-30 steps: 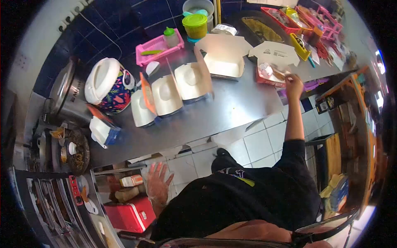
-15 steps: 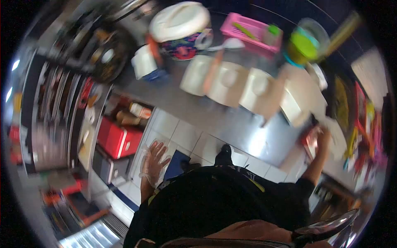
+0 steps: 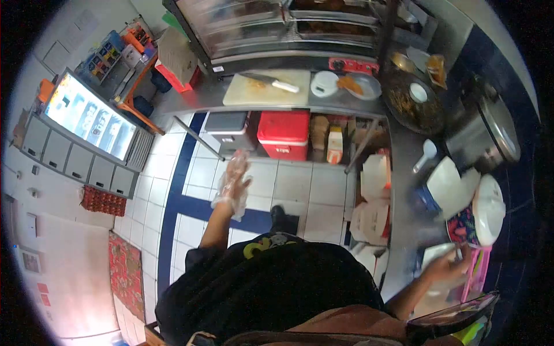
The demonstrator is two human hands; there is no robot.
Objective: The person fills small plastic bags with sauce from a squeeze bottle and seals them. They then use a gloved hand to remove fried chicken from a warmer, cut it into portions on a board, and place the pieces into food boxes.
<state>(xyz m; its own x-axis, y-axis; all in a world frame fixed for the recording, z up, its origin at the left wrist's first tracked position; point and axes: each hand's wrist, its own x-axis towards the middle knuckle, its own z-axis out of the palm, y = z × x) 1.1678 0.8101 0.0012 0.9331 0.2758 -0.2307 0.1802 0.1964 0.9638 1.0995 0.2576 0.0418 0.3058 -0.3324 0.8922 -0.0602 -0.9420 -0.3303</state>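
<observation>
My left hand, in a thin clear plastic glove, hangs over the floor tiles in front of the counter. Its fingers are stretched out and nothing is in them. Over the right-hand counter reaches my right hand, smeared by motion, beside a floral rice container with a white lid. A pale open tray lies beneath that hand, and a pink basket is just beyond it. Whether the hand holds anything I cannot tell. Farther along, a blue-sided stack of white sheets stands near a white spoon.
Ahead, the counter carries a cutting board with a white-handled knife, a white scale and a wok of food. Below sit a red cooler and a grey cooler. A glass display case rises behind.
My view has swung left, from the counter with the pale trays toward the cutting board and display case. My right hand, earlier at a red-and-white item, is now beside the rice container.
</observation>
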